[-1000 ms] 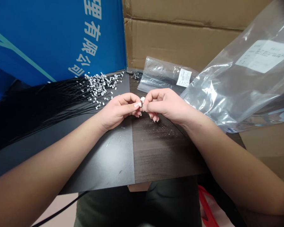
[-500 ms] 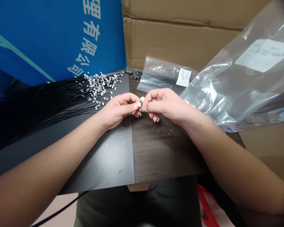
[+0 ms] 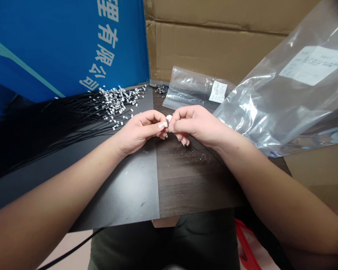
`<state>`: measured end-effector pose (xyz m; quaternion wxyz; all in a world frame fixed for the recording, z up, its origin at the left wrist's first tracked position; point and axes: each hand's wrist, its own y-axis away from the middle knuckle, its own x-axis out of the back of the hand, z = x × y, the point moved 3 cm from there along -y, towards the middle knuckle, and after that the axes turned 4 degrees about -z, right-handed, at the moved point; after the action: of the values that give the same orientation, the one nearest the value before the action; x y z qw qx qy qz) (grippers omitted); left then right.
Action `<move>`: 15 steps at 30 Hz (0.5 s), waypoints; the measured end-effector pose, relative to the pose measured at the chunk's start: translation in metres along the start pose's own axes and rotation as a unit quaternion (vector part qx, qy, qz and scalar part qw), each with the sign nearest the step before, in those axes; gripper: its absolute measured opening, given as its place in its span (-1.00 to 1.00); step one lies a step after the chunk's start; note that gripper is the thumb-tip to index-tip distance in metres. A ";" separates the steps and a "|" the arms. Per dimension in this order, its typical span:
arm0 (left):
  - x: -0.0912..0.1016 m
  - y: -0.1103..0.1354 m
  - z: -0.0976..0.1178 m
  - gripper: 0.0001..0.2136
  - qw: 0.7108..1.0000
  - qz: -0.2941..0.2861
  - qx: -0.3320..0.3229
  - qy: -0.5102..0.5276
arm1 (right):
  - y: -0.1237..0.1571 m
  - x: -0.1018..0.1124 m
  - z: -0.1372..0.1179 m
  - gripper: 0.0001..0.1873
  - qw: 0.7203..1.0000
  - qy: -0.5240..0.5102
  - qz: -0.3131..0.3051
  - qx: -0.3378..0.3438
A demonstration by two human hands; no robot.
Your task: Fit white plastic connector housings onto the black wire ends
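Here, right of the white-tipped wires (image 3: 115, 101), we see the left hand (image 3: 141, 132) pinching a white piece (image 3: 165, 124); the right hand's (image 3: 195, 122) fingertips press together alongside, contents hidden — delicate two-handed work, we judge, next calling for steadiness.

The person's left grip (image 3: 146, 131) and right grip (image 3: 197, 123) are bare, ungloved hands with slender fingers, the left one showing a smooth oval thumbnail (image 3: 161, 125) and the right one showing fingernails (image 3: 186, 144) that reach slightly past the fingertips. The left forearm (image 3: 81, 176) and right forearm (image 3: 259, 172) are uncovered to the edges of the view, slim at the wrists and broader toward the elbows, with a small spot near the right wrist. Dark olive-green trousers (image 3: 118, 249) cover the thighs, their matte, plain-looking cloth fading almost to black between the legs.
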<state>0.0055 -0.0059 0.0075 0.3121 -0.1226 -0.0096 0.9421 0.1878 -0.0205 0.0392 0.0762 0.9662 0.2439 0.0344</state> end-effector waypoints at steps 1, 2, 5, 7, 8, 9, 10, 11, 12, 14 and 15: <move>0.000 0.000 0.000 -0.78 1.000 0.002 0.000 0.000 | 0.000 0.000 0.000 -0.90 1.000 -0.005 -0.001 -0.001; 0.000 0.000 0.000 -0.78 1.000 0.004 0.000 0.000 | 0.000 0.000 0.001 -0.89 1.000 -0.010 -0.002 -0.001; 0.001 0.000 -0.001 -0.77 1.000 0.007 -0.001 -0.002 | -0.001 0.001 0.003 -0.90 1.000 -0.020 -0.005 0.001; 0.001 0.000 -0.001 -0.76 1.000 0.007 -0.003 -0.005 | -0.002 0.001 0.005 -0.90 1.000 -0.024 -0.007 0.003; 0.001 0.000 -0.001 -0.76 1.000 0.007 -0.004 -0.007 | -0.002 0.001 0.005 -0.90 1.000 -0.025 -0.007 0.002; 0.001 0.000 -0.001 -0.76 1.000 0.007 -0.006 -0.009 | -0.002 0.001 0.006 -0.91 1.000 -0.026 -0.007 0.001; 0.001 0.000 -0.001 -0.76 1.000 0.008 -0.007 -0.011 | -0.002 0.001 0.006 -0.91 1.000 -0.025 -0.007 0.000; 0.001 0.000 -0.001 -0.76 1.000 0.008 -0.010 -0.012 | -0.002 0.001 0.006 -0.91 1.000 -0.025 -0.006 -0.002; 0.002 0.000 -0.001 -0.76 1.000 0.009 -0.012 -0.014 | -0.002 0.001 0.006 -0.91 1.000 -0.024 -0.005 -0.004; 0.002 -0.001 -0.001 -0.76 1.000 0.009 -0.017 -0.016 | -0.002 0.001 0.005 -0.90 1.000 -0.022 -0.002 -0.008; 0.002 -0.001 -0.002 -0.76 1.000 0.009 -0.019 -0.017 | -0.002 0.001 0.005 -0.90 1.000 -0.021 0.000 -0.009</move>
<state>0.0049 -0.0044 0.0057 0.3013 -0.1125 -0.0316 0.9463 0.1887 -0.0188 0.0340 0.0898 0.9659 0.2423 0.0159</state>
